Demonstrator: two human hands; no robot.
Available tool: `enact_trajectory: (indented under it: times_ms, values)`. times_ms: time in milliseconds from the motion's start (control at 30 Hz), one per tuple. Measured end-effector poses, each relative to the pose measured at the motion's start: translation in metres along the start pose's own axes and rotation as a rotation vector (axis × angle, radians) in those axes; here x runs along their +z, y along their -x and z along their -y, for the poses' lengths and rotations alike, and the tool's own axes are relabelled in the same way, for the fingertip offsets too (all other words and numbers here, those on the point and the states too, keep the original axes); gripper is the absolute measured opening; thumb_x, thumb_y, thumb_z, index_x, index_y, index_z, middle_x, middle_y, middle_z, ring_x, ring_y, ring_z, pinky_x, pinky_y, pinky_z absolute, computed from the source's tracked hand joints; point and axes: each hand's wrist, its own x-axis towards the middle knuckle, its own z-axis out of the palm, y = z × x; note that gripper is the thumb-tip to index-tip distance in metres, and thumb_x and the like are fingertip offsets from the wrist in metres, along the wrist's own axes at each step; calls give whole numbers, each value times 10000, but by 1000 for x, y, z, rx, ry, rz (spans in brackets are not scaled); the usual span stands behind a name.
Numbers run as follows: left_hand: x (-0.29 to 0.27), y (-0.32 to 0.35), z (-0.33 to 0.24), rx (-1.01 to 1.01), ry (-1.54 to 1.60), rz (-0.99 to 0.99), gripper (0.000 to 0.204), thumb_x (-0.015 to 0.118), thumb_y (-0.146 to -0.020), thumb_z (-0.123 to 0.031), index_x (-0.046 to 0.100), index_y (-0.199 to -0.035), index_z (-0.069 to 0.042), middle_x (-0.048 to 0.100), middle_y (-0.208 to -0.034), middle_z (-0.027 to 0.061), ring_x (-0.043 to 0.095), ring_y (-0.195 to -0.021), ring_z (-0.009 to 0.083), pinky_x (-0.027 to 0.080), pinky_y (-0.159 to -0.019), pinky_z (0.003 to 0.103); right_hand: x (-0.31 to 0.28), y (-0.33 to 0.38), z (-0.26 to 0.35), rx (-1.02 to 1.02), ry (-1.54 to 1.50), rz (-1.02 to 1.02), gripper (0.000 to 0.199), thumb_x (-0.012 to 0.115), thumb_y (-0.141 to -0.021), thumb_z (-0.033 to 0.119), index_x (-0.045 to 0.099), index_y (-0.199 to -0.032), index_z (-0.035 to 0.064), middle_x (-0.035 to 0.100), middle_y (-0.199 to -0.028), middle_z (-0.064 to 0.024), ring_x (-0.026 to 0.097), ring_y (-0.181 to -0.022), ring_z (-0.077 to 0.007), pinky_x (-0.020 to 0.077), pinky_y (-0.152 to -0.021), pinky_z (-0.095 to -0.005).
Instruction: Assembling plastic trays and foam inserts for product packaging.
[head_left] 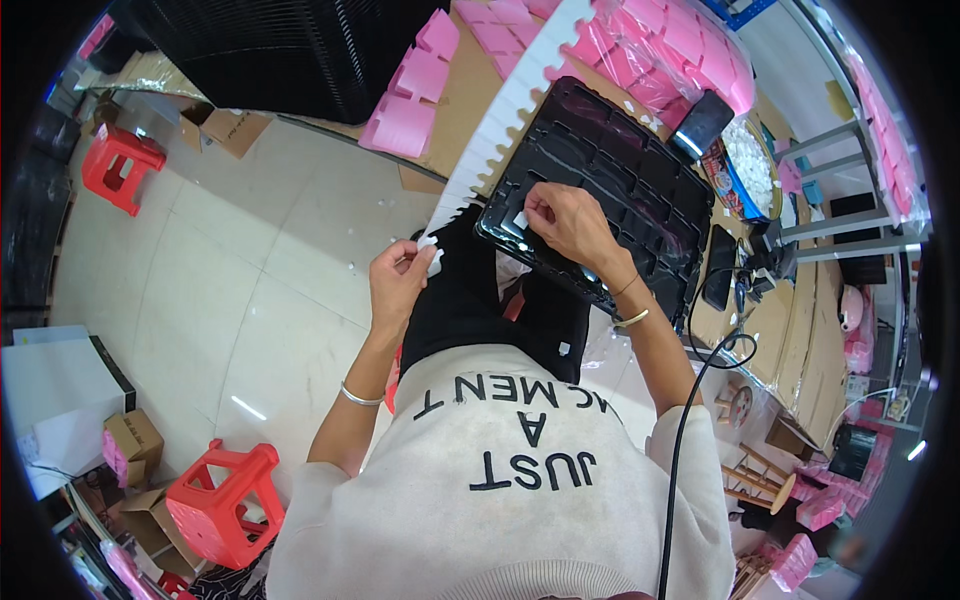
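My left hand [396, 284] pinches the lower end of a long white strip [490, 132] with a scalloped edge, which stretches up across the table's edge. A loose bit of white material [434, 262] pokes out beside its thumb. My right hand [572, 226] is closed, fingertips pressed together over the near left corner of a black plastic tray [625, 160] with moulded compartments. Something small and white [521, 220] shows at those fingertips; whether it is gripped is hidden. A glossy dark item lies beneath this hand in the tray, partly covered.
Pink foam sheets [408, 100] and a wrapped pink stack [680, 60] lie on the cardboard-covered table. A phone [704, 124] leans by the tray's far corner, near a tub of white bits [748, 165]. A black cable [684, 440] hangs at right. Red stools [222, 505] stand left.
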Motion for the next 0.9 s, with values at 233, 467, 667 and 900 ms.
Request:
enact_trajectory:
  times_ms: [233,467,667,900]
  values:
    - [22,6,-34,-70,144,138,136,752,-975,-147,687,-916,-43,597,-693,-27,499,-581,17,325,-496,180,7,2,1,-128,97,-61,86,642,-871,99,649,-876,14,699,-854,-171,678,-796,-407,547,-718,-494]
    - [36,7,-50,-82,177,188,136,745,-985,-149,674,-936,-43,592,-675,-13,483,-538,26,292,-456,182,8,10,3,-224,108,-69,84,653,-892,90,624,-917,15,657,-875,-177,664,-843,-397,534,-733,-483]
    - [51,9,-66,-101,169,155,120,751,-972,-110,666,-991,-27,642,-832,30,549,-579,47,331,-453,176,-13,52,45,-186,-278,-16,90,661,-947,78,618,-989,11,597,-870,-127,613,-756,-283,512,-693,-376]
    - [73,1,-75,-98,141,195,148,745,-969,-90,680,-1081,-18,669,-923,51,580,-622,61,378,-462,177,-53,61,-14,90,-371,-342,82,679,-989,113,649,-1013,41,625,-940,-76,626,-804,-206,519,-729,-301]
